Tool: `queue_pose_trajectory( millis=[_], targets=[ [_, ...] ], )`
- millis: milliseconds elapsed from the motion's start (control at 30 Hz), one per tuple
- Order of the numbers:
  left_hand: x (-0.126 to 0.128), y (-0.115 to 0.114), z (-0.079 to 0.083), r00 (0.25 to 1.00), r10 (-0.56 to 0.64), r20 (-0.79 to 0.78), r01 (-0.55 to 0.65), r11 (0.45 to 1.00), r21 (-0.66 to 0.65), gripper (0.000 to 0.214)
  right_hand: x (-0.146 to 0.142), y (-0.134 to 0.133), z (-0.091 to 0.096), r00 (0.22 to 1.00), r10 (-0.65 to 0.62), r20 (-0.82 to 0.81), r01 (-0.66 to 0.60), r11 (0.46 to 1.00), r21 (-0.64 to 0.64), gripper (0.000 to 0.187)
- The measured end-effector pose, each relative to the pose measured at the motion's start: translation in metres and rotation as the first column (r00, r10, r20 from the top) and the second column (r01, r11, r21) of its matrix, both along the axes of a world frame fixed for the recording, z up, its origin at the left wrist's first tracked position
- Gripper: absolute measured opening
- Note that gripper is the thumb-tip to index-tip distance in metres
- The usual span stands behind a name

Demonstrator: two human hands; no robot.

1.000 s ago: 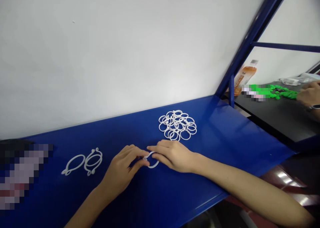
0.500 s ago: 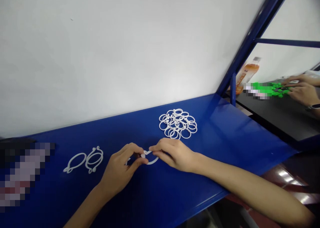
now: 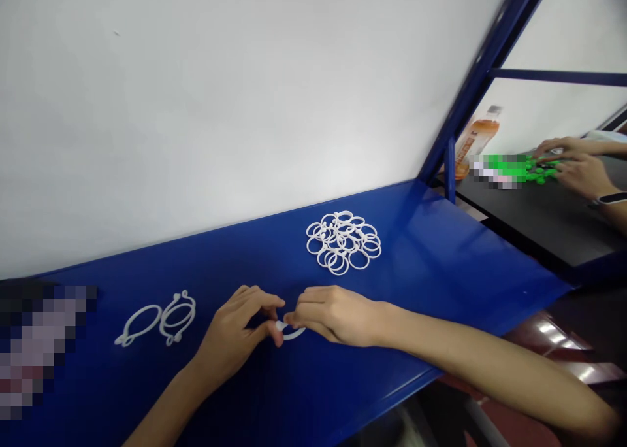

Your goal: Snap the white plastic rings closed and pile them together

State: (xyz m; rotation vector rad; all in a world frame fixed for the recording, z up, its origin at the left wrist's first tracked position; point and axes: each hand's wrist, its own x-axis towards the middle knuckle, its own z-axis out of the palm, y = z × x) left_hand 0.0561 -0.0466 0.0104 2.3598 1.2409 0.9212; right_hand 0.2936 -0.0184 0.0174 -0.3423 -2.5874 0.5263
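Between my two hands, low over the blue table, is a white plastic ring (image 3: 294, 334), partly covered by fingers. My right hand (image 3: 333, 315) grips its right side with bent fingers. At its left end, my left hand (image 3: 245, 323) has the thumb against a small white tab, the index finger lifted a little away and another finger curled behind. To the left lie a loose white ring (image 3: 142, 323) and a pair of overlapping white rings (image 3: 179, 316), each with small loops and knobs. A pile of similar white rings (image 3: 345, 243) sits beyond my right hand.
The blue table (image 3: 416, 238) meets a white wall (image 3: 245, 107) at the back. A blue metal frame (image 3: 470, 100) rises at the right. Past it are a black table (image 3: 529, 218), an orange drink bottle (image 3: 477, 143), small green pieces (image 3: 541, 171) and another person's hands (image 3: 582, 169).
Both hands and the ring sit slightly lower. My left index finger has lifted away from the thumb, and the right fingers have closed further over the ring. The whole view has shifted slightly.
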Motion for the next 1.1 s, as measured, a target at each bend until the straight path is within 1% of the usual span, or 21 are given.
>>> queue_pose_trajectory(
  millis=[100, 200, 267, 300, 333, 367, 400, 433, 500, 533, 567, 600, 633, 700, 767, 900, 967, 1100],
  targets=[
    [0.002, 0.000, 0.004, 1.000, 0.001, -0.019, 0.000, 1.000, 0.026, 0.016, -0.002, 0.000, 0.001, 1.000, -0.024, 0.001, 0.024, 0.998, 0.049, 0.024],
    [0.003, 0.001, 0.009, 0.995, 0.055, -0.089, -0.051, 0.997, 0.049, 0.022, -0.002, 0.006, 0.003, 0.991, -0.107, -0.076, 0.112, 0.992, 0.060, 0.030],
    [0.000, 0.003, 0.012, 0.984, 0.083, -0.160, -0.071, 0.994, 0.078, 0.024, 0.004, 0.014, 0.005, 0.974, -0.194, -0.113, 0.203, 0.977, 0.069, 0.030],
    [-0.004, 0.004, 0.012, 0.976, 0.101, -0.195, -0.084, 0.992, 0.093, 0.025, 0.009, 0.020, 0.007, 0.956, -0.266, -0.123, 0.276, 0.958, 0.075, 0.030],
    [-0.009, 0.005, 0.013, 0.966, 0.121, -0.228, -0.099, 0.990, 0.104, 0.026, 0.015, 0.027, 0.009, 0.926, -0.356, -0.126, 0.367, 0.927, 0.078, 0.029],
    [-0.015, 0.007, 0.012, 0.954, 0.147, -0.260, -0.123, 0.986, 0.109, 0.027, 0.023, 0.035, 0.012, 0.873, -0.469, -0.131, 0.481, 0.873, 0.082, 0.029],
    [-0.022, 0.009, 0.012, 0.939, 0.176, -0.294, -0.152, 0.983, 0.103, 0.028, 0.032, 0.043, 0.015, 0.802, -0.583, -0.131, 0.595, 0.799, 0.088, 0.028],
    [-0.030, 0.011, 0.011, 0.923, 0.198, -0.329, -0.178, 0.980, 0.091, 0.030, 0.041, 0.051, 0.018, 0.717, -0.688, -0.116, 0.697, 0.711, 0.091, 0.027],
    [-0.046, 0.014, 0.009, 0.890, 0.218, -0.401, -0.222, 0.974, 0.039, 0.034, 0.059, 0.064, 0.026, 0.538, -0.842, -0.050, 0.839, 0.529, 0.129, 0.027],
    [-0.054, 0.015, 0.007, 0.876, 0.216, -0.431, -0.238, 0.971, 0.005, 0.036, 0.066, 0.069, 0.029, 0.462, -0.887, -0.009, 0.879, 0.456, 0.143, 0.027],
    [-0.061, 0.016, 0.006, 0.865, 0.204, -0.458, -0.246, 0.969, -0.033, 0.038, 0.072, 0.073, 0.031, 0.404, -0.914, 0.034, 0.902, 0.404, 0.153, 0.027],
    [-0.066, 0.017, 0.005, 0.856, 0.191, -0.479, -0.255, 0.964, -0.071, 0.040, 0.077, 0.075, 0.033, 0.359, -0.930, 0.079, 0.916, 0.367, 0.162, 0.026],
    [-0.070, 0.017, 0.005, 0.850, 0.178, -0.496, -0.263, 0.959, -0.107, 0.041, 0.080, 0.076, 0.033, 0.324, -0.938, 0.125, 0.925, 0.342, 0.168, 0.025],
    [-0.073, 0.017, 0.004, 0.840, 0.159, -0.519, -0.280, 0.946, -0.163, 0.043, 0.083, 0.077, 0.033, 0.268, -0.940, 0.212, 0.934, 0.307, 0.180, 0.023],
    [-0.071, 0.017, 0.005, 0.834, 0.149, -0.531, -0.285, 0.941, -0.184, 0.043, 0.084, 0.078, 0.031, 0.233, -0.934, 0.271, 0.938, 0.289, 0.191, 0.023],
    [-0.065, 0.017, 0.004, 0.836, 0.148, -0.528, -0.278, 0.945, -0.174, 0.034, 0.082, 0.079, 0.026, 0.229, -0.918, 0.323, 0.933, 0.302, 0.198, 0.026],
    [-0.064, 0.018, 0.003, 0.841, 0.145, -0.521, -0.277, 0.943, -0.185, 0.032, 0.080, 0.079, 0.025, 0.222, -0.916, 0.333, 0.932, 0.300, 0.204, 0.027],
    [-0.061, 0.020, 0.003, 0.849, 0.139, -0.511, -0.277, 0.939, -0.205, 0.031, 0.078, 0.078, 0.028, 0.174, -0.932, 0.319, 0.936, 0.258, 0.240, 0.033]
  ],
)
